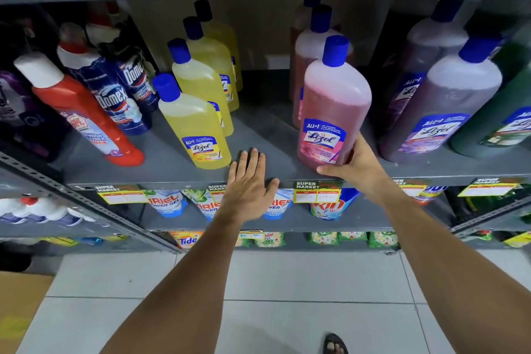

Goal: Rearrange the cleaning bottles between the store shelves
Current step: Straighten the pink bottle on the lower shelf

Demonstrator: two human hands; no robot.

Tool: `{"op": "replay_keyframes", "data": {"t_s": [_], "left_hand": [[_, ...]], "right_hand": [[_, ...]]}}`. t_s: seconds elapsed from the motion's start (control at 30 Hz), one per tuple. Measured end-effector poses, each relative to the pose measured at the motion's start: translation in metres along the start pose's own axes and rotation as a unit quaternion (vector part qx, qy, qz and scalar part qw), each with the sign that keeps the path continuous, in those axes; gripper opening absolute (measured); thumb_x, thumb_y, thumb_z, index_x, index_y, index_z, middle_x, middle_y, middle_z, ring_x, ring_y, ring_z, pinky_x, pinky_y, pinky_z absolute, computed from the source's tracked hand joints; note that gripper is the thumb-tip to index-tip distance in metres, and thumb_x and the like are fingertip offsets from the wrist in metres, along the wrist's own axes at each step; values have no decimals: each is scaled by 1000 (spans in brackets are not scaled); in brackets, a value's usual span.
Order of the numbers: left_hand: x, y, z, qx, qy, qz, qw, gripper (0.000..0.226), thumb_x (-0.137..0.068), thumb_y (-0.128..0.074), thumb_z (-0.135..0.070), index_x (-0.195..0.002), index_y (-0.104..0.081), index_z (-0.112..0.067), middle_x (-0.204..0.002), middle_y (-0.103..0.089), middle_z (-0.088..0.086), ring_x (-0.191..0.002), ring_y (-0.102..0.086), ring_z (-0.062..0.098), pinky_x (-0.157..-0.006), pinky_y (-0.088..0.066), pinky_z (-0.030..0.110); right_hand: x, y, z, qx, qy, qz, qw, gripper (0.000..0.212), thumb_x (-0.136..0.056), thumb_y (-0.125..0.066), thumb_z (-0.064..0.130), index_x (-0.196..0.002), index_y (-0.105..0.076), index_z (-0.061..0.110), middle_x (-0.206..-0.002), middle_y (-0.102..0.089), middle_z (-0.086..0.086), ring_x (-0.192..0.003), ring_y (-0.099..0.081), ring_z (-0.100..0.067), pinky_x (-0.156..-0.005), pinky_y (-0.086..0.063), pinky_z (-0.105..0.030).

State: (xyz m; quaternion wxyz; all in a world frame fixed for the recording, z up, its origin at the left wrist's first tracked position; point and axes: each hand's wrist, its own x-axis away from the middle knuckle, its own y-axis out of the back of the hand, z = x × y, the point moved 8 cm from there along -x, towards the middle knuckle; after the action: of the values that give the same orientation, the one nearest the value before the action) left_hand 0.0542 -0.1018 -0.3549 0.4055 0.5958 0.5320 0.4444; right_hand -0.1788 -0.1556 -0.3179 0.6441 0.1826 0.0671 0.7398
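A pink Lizol bottle [333, 106] with a blue cap stands upright at the front of the grey shelf [178, 172]. My right hand [353, 164] grips its lower right side. Two more pink bottles [311, 46] stand in a row behind it. My left hand [250, 181] lies flat and open on the shelf's front edge, in the gap beside the front yellow Lizol bottle [195, 123]. Several yellow bottles [209, 63] line up behind that one.
Purple Lizol bottles [442, 106] and a green one [500, 123] stand to the right. A red bathroom cleaner [83, 115] and blue Domex bottles [115, 98] stand to the left. Detergent pouches [166, 204] fill the lower shelves. White floor tiles [287, 282] lie below.
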Motion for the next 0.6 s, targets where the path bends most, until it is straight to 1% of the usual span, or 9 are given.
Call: {"op": "replay_keyframes", "data": {"t_s": [0.13,0.23,0.3,0.4,0.53,0.6], "left_hand": [[-1,0,0,2,3,8,1000,71,-100,-27,-49,-155,1,-14,-164,9,4,-150,13,21,-118,10,41],[-2,0,0,1,5,16,1000,72,-100,-26,-50,-155,3,-14,-164,11,4,-149,15,20,-117,12,40],[-2,0,0,1,6,20,1000,72,-100,-26,-50,-155,3,-14,-164,11,4,-149,15,20,-117,12,39],[-1,0,0,5,6,15,1000,71,-100,-26,-49,-155,3,-15,-164,11,3,-149,15,19,-117,13,39],[-2,-1,0,4,10,15,1000,71,-100,-27,-48,-155,2,-15,-164,11,2,-149,15,19,-118,12,40],[-2,-2,0,3,10,15,1000,71,-100,-27,-48,-155,1,-15,-164,10,2,-149,14,19,-118,12,40]], "right_hand": [[-3,8,-3,37,9,-27,999,77,-65,-94,15,-130,-53,20,-122,-71,1,-110,-67,-19,-95,-58,-46],[-5,14,-3,40,11,-36,999,74,-64,-95,15,-126,-55,19,-118,-72,1,-108,-70,-19,-96,-59,-48],[-5,13,-3,27,16,-36,999,74,-66,-94,13,-127,-53,19,-121,-71,2,-111,-69,-17,-97,-58,-46],[-1,9,-2,18,24,-48,998,78,-67,-93,11,-131,-49,20,-126,-67,0,-114,-66,-17,-96,-58,-38],[-4,11,-2,24,33,-55,998,69,-69,-91,11,-127,-54,15,-121,-70,-1,-108,-68,-16,-94,-58,-34],[-7,14,1,30,43,-45,998,65,-69,-90,8,-126,-57,10,-119,-72,-4,-102,-69,-13,-91,-59,-26]]}}
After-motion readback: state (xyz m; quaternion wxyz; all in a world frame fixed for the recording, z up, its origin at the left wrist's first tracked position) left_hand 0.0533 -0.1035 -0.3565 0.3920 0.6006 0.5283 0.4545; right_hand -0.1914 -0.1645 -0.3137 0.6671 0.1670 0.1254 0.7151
